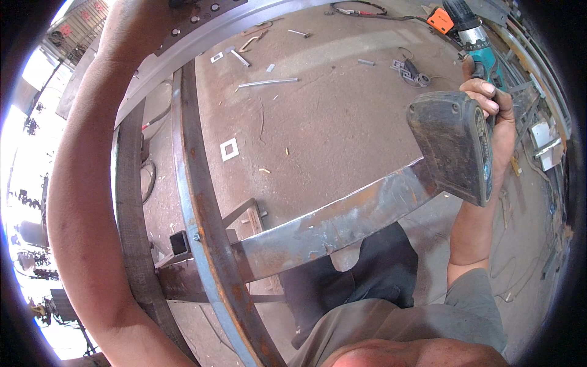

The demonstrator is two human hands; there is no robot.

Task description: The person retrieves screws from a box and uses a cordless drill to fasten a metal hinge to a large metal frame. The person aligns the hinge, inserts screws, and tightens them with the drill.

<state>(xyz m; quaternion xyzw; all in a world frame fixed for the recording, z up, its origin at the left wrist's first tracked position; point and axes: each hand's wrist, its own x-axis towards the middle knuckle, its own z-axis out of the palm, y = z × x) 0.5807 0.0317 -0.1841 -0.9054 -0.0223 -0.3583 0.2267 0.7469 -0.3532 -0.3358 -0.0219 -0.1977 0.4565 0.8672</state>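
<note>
In my right hand (489,98) is a cordless drill (488,61), teal and black with a silver chuck, its fingers wrapped round the grip. The drill's big dark battery (449,140) hangs toward me, in front of a rusty steel beam (330,226). My left arm reaches up the left side. At the top edge, my left hand (143,24) is next to a dark metal plate (202,17) with a row of holes, some with bright round fittings. Its fingers are hidden or cut off by the frame, so I cannot tell if they touch the plate.
A steel rail (205,220) crosses the beam, and a grey rail (136,208) runs beside it. On the floor lie a power tool (411,72), a square white frame (229,149) and metal offcuts (268,82). Steel lengths (538,67) are stacked at right, near an orange object (439,21).
</note>
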